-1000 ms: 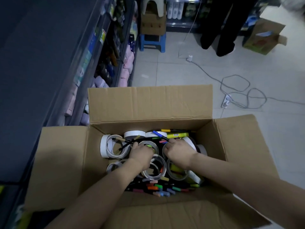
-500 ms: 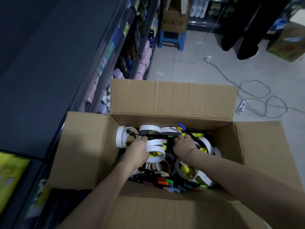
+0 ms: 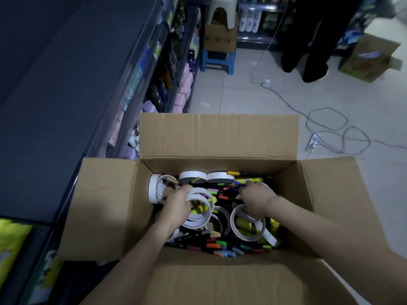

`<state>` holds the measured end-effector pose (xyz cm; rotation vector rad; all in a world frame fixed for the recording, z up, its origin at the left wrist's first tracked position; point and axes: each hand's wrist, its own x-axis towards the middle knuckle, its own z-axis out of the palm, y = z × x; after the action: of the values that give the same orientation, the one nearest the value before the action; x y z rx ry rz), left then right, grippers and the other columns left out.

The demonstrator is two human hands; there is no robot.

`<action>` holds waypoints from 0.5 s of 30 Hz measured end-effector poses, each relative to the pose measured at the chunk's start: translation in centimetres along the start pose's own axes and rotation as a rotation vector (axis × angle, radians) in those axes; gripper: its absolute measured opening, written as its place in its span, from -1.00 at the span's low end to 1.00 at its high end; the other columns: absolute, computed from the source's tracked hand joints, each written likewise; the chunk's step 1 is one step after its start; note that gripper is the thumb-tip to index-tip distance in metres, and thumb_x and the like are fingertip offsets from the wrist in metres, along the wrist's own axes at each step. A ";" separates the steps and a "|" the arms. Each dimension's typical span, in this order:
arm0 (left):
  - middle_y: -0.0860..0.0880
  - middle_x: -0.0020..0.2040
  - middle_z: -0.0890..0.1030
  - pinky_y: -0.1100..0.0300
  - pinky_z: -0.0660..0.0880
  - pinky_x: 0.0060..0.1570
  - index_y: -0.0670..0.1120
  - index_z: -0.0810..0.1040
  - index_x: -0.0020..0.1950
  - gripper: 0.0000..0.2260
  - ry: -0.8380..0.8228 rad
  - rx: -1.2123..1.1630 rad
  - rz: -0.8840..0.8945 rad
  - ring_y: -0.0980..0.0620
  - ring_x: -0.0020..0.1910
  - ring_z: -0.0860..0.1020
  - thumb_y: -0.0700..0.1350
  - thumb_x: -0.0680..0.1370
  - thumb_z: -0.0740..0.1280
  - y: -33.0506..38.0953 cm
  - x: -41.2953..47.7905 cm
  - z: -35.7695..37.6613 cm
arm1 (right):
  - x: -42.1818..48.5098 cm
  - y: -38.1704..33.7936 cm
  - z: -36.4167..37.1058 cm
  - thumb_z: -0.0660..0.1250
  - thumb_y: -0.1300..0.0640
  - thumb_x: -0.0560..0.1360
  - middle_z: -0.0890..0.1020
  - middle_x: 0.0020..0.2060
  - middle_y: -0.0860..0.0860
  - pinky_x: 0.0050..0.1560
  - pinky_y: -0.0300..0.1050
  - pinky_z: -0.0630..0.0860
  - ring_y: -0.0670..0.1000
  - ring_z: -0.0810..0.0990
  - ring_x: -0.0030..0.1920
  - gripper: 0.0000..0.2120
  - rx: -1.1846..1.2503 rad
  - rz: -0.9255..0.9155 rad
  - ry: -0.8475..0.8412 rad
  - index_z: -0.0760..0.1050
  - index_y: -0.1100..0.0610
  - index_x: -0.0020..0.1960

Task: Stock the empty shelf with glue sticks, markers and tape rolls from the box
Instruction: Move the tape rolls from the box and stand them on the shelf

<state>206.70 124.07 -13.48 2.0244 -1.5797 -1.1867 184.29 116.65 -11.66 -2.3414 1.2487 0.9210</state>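
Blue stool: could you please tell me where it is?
In the head view, the blue stool stands at top centre, beside the left shelving's far end, with a carton on it.

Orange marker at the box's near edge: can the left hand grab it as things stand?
Probably not right now. The orange marker lies exposed on top with nothing covering it, but the left hand is gripping white tape rolls, so its fingers look taken.

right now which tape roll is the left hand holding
The central white roll, gripped in the left hand; the pair at the box's far wall sit untouched.
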 end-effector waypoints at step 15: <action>-0.10 -0.24 0.45 0.11 0.30 -0.20 -0.12 0.44 -0.11 -0.93 -0.408 -0.160 -0.156 -0.05 -0.27 0.43 -0.19 0.57 0.25 2.2 2.8 3.3 | -4.5 3.8 -0.1 0.37 0.40 0.30 0.51 -0.38 0.12 -0.32 -0.08 0.39 0.07 0.48 -0.33 -0.86 1.544 0.333 0.358 0.53 0.39 -0.14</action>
<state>202.91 121.58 -15.20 1.9154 -1.4515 -1.8183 179.34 117.16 -8.51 -1.0328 1.5877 -0.4389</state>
